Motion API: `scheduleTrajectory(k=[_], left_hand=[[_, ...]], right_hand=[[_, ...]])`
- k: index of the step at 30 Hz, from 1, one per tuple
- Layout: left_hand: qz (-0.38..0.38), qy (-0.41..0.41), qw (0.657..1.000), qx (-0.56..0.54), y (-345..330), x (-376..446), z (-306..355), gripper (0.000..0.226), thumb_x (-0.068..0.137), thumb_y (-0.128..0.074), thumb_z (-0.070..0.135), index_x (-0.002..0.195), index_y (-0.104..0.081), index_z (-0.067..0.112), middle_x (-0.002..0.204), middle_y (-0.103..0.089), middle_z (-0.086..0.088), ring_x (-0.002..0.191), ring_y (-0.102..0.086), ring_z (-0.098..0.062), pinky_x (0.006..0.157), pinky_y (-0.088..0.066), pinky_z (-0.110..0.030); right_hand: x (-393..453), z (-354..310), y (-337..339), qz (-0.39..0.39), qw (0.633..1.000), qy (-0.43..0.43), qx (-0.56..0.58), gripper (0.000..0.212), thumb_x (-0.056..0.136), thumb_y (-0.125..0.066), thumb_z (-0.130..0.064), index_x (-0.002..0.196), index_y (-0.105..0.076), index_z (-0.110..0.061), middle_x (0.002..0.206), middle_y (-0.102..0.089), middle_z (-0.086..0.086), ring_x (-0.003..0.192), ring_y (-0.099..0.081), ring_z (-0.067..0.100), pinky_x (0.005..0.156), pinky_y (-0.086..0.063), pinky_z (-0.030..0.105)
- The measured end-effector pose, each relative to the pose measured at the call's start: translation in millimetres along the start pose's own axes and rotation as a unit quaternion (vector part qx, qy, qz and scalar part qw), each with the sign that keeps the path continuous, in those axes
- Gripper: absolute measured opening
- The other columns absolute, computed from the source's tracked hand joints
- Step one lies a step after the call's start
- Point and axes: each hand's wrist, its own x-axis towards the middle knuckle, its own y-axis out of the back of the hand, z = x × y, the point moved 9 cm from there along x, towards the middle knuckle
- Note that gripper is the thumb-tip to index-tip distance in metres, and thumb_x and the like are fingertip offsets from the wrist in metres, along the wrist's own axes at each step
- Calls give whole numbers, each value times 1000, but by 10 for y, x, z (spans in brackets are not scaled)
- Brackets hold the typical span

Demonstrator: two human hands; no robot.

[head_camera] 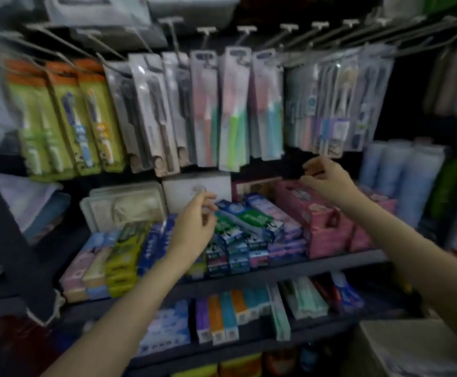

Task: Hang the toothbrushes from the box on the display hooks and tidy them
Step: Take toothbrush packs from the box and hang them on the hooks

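Note:
Packaged toothbrushes hang in a row from metal display hooks (205,31) across the top: green-orange packs (66,118) at left, grey packs (151,115), pink-green packs (235,110) in the middle, and multi-packs (339,104) at right. My right hand (328,180) hovers just under the multi-packs with loosely curled fingers, and I see nothing in it. My left hand (194,227) is lower, over the toothpaste shelf, its fingers also loosely curled and holding nothing visible. A corner of the cardboard box (412,349) shows at the bottom right. The picture is motion-blurred.
Below the hooks, a dark shelf (290,270) carries stacked toothpaste boxes (249,227) and pink cartons (325,221). A lower shelf holds more boxed goods (230,314). Blue rolls (401,180) stand at right, and folded cloth items (31,202) lie at left.

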Motion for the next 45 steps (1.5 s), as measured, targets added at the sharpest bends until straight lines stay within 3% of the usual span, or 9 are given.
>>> scheduleTrajectory(k=[4, 8, 16, 22, 26, 31, 35, 38, 45], left_hand=[[-56, -51, 997, -13, -995, -158, 285, 33, 82, -50, -7, 112, -54, 6, 88, -60, 1, 76, -62, -20, 76, -49, -32], [-135, -29, 990, -33, -2178, -487, 481, 32, 80, -52, -9, 110, -55, 4, 86, -61, 0, 76, -61, -19, 73, -45, -25], [-386, 42, 919, 67, -4260, -1613, 372, 36, 89, -49, 4, 122, -55, 16, 120, -55, -2, 103, -57, -19, 85, -48, -36], [-531, 110, 825, 161, -4705, -2255, 149, 49, 96, -41, 14, 143, -32, 23, 150, -29, 10, 112, -55, -16, 79, -44, -22], [-534, 142, 813, 186, -4692, -2377, 25, 51, 96, -41, 14, 145, -29, 23, 149, -31, 5, 116, -51, -20, 87, -40, -25], [-458, 146, 863, 152, -4604, -2230, 23, 54, 93, -46, 10, 143, -31, 23, 138, -41, 2, 116, -49, -19, 85, -43, -29], [-369, 155, 913, 80, -4548, -2045, 77, 47, 90, -51, 6, 135, -43, 19, 128, -50, 1, 110, -53, -12, 88, -47, -28], [-354, 235, 904, -56, -4653, -2009, 186, 38, 89, -57, 15, 126, -49, 21, 114, -55, 5, 100, -55, -10, 76, -43, -14], [-211, 314, 869, -319, -4328, -1453, 606, 13, 90, -55, 10, 87, -60, 22, 72, -69, 10, 68, -63, 2, 68, -50, -16]], right_hand=[[-346, 1206, 420, -46, 994, -80, -53, 16, 84, -61, -3, 100, -59, -4, 84, -62, 10, 66, -60, 7, 78, -49, 38], [-928, 2549, 633, -142, 967, -195, -83, 23, 86, -53, 5, 78, -52, -17, 68, -59, 9, 39, -54, 1, 47, -47, 17], [-2305, 5053, 521, -353, 836, -375, -187, 19, 89, -56, -13, 107, -62, -10, 98, -60, 10, 88, -58, 22, 77, -42, 26], [-2765, 5955, 190, -349, 824, -391, -217, 40, 90, -53, -8, 130, -47, -7, 135, -46, 23, 115, -51, 30, 94, -40, 39], [-2878, 6126, 91, -372, 802, -332, -329, 64, 89, -55, -17, 144, -21, -14, 150, -25, 11, 140, -18, 28, 113, -14, 48], [-2889, 6020, 142, -433, 746, -249, -440, 40, 90, -47, -10, 129, -45, -15, 137, -42, 13, 133, -31, 32, 109, -19, 55], [-2587, 5612, 634, -291, 851, -239, -367, 23, 94, -42, -8, 113, -54, -8, 117, -55, 17, 108, -52, 36, 84, -44, 42], [-2362, 4900, 877, -204, 909, -97, -351, 16, 89, -47, -5, 104, -51, -5, 101, -61, 17, 94, -59, 37, 64, -42, 39], [-1977, 3933, 686, -189, 938, -5, -290, 52, 75, -70, -25, 116, -50, 0, 103, -51, 17, 93, -50, 35, 78, -43, 42]])
